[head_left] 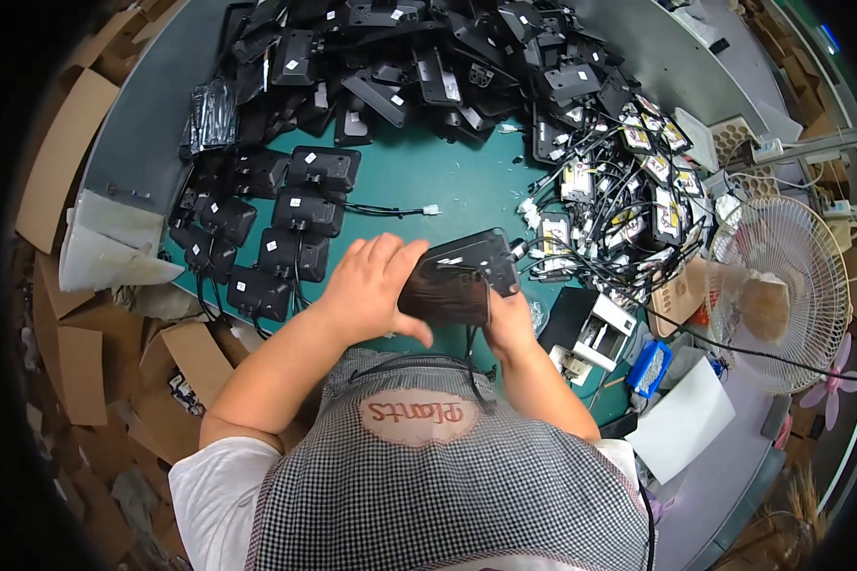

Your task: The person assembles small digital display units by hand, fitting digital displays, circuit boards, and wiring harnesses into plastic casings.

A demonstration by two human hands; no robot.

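Note:
Above the near edge of the green work surface, a flat black plastic housing is held tilted in front of my apron. My right hand grips its lower right corner, and a black cable hangs below it. At the housing's left edge is my left hand, with fingers stretched and thumb apart; whether it touches is unclear. Left of my hands, several similar black housings lie in rows with their cables, one at the top. A cable ends in a white connector.
Black housings are heaped at the back. At right lie tangled cables with labelled boxes, a white fan, a blue container and a white sheet. Cardboard boxes stand at left, past a grey side panel.

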